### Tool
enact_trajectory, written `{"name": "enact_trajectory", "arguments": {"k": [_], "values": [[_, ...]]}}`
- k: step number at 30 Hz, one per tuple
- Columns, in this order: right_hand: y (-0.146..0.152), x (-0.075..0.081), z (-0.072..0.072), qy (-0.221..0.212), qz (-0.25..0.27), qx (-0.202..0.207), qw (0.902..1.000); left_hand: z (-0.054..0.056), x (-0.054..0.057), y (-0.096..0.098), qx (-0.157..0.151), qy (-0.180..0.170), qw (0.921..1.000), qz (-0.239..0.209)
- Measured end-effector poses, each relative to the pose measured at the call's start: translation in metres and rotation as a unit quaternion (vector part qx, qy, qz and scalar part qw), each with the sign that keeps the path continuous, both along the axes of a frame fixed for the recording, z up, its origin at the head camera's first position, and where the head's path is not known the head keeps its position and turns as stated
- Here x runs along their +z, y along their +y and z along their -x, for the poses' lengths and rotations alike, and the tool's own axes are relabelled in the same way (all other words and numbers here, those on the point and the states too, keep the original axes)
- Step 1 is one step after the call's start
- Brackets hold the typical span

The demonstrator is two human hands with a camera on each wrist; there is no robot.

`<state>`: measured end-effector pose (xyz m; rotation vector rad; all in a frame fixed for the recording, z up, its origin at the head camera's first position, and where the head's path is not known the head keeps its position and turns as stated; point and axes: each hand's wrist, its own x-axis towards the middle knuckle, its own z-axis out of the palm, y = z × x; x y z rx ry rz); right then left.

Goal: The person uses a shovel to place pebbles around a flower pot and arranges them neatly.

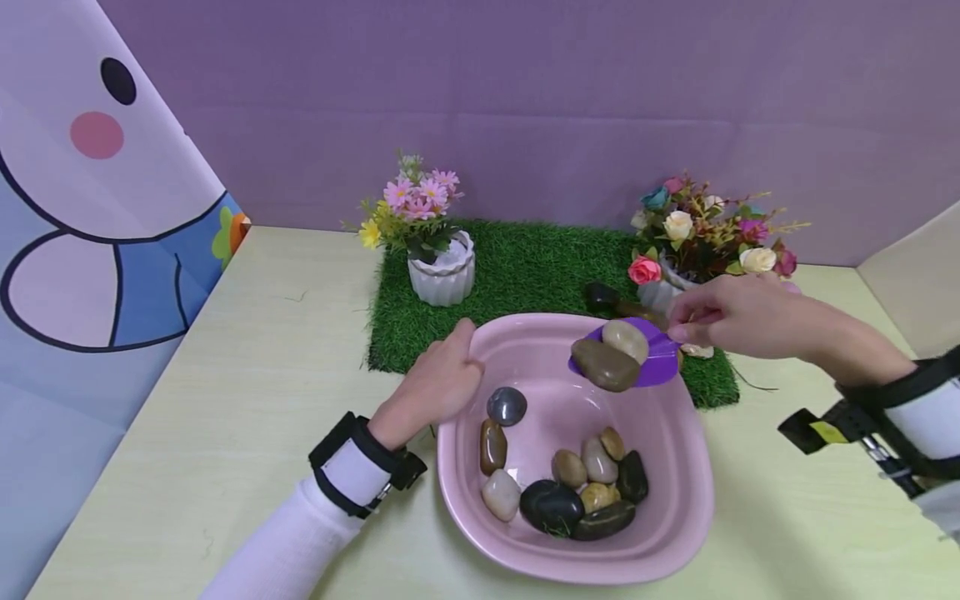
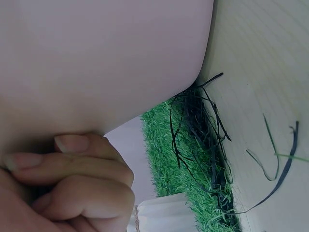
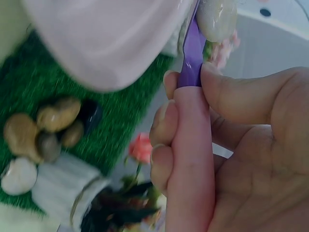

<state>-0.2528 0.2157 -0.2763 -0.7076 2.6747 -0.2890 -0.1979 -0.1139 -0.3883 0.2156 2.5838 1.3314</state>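
A pink basin sits partly over the front of the grass mat, with several smooth stones lying inside it. My left hand grips its left rim; in the left wrist view the curled fingers lie against the basin's outer wall. Above the basin's far right side, my right hand holds a purple toy shovel. The shovel's pink handle runs through the grasp in the right wrist view. On the blade rest a brown stone and a cream stone.
The green artificial grass mat lies behind the basin. A white pot of pink flowers stands on its left; another white pot with mixed roses stands right. Stones lie beside that pot. A purple backdrop rises behind.
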Motion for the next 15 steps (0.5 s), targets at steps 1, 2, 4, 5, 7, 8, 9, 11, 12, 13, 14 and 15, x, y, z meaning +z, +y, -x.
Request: {"name": "enact_trajectory", "arguments": {"k": [1, 2, 4, 5, 7, 8, 9, 11, 12, 13, 14, 15], "values": [[0.004, 0.0, 0.002, -0.002, -0.004, -0.009, 1.0, 0.0, 0.0, 0.0, 0.0, -0.001, 1.0, -0.002], [0.008, 0.0, 0.004, -0.01, -0.004, -0.021, 0.9997, 0.0, 0.0, 0.0, -0.001, -0.001, 1.0, -0.003], [0.016, 0.001, 0.007, -0.019, -0.006, -0.04, 0.999, 0.0, 0.001, 0.0, -0.002, -0.002, 1.0, -0.004], [0.02, 0.001, 0.009, -0.023, -0.008, -0.046, 0.9987, 0.0, 0.001, 0.0, -0.002, -0.002, 1.0, -0.004], [0.027, 0.001, 0.014, -0.023, -0.013, -0.054, 0.9982, 0.0, 0.001, 0.0, -0.002, -0.002, 1.0, -0.001], [0.03, 0.001, 0.016, -0.026, -0.013, -0.058, 0.9979, 0.0, 0.001, 0.0, -0.002, -0.002, 1.0, 0.001], [0.034, 0.001, 0.019, -0.023, -0.017, -0.056, 0.998, 0.0, 0.001, 0.0, -0.002, -0.003, 1.0, 0.003], [0.041, 0.001, 0.023, -0.024, -0.022, -0.063, 0.9975, 0.0, 0.001, 0.001, -0.001, -0.002, 1.0, 0.007], [0.045, 0.0, 0.025, -0.027, -0.022, -0.069, 0.997, 0.0, 0.001, 0.001, -0.002, -0.002, 1.0, 0.007], [0.049, 0.0, 0.027, -0.029, -0.022, -0.076, 0.9965, -0.001, 0.0, 0.001, -0.002, -0.003, 1.0, 0.006], [0.054, 0.0, 0.028, -0.031, -0.021, -0.081, 0.996, -0.001, 0.0, 0.001, -0.003, -0.003, 1.0, 0.005], [0.058, 0.0, 0.03, -0.034, -0.021, -0.086, 0.9955, -0.001, 0.0, 0.001, -0.003, -0.004, 1.0, 0.004]]}}
